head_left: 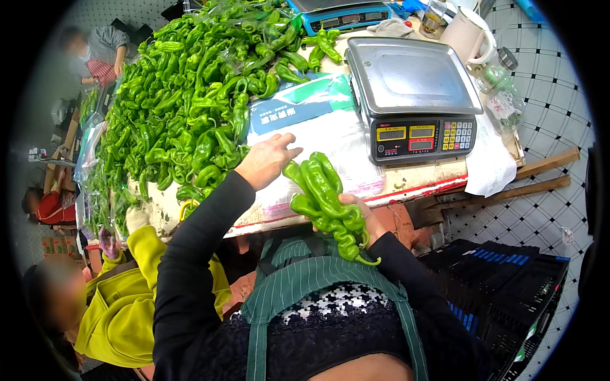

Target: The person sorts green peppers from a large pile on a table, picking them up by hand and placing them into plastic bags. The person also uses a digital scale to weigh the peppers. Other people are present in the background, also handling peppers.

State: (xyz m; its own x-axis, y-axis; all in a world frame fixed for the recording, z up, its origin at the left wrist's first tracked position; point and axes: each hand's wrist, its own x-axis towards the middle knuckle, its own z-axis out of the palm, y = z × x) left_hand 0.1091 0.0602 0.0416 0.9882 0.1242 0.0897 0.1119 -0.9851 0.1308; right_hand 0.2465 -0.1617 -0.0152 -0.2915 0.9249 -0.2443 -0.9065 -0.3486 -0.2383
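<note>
My right hand [364,216] holds a bunch of several long green peppers [324,190] at the table's front edge, their curled ends pointing towards me. To its left, my left hand [269,159] hovers over or rests on a stack of clear plastic bags [329,128] with a blue and green printed band; it holds nothing that I can see, and its fingers are slightly apart. A large heap of green peppers [190,95] lies left of and beyond that hand. The digital scale [417,95], its metal pan bare, stands right of the bags.
A second, blue scale [340,19] stands at the back, near a pale kettle [464,35] and a glass [432,19]. Yellow-handled scissors [188,208] lie by the heap. A co-worker in a yellow-green top [119,305] works close on the left. Black crates [495,285] stand low right.
</note>
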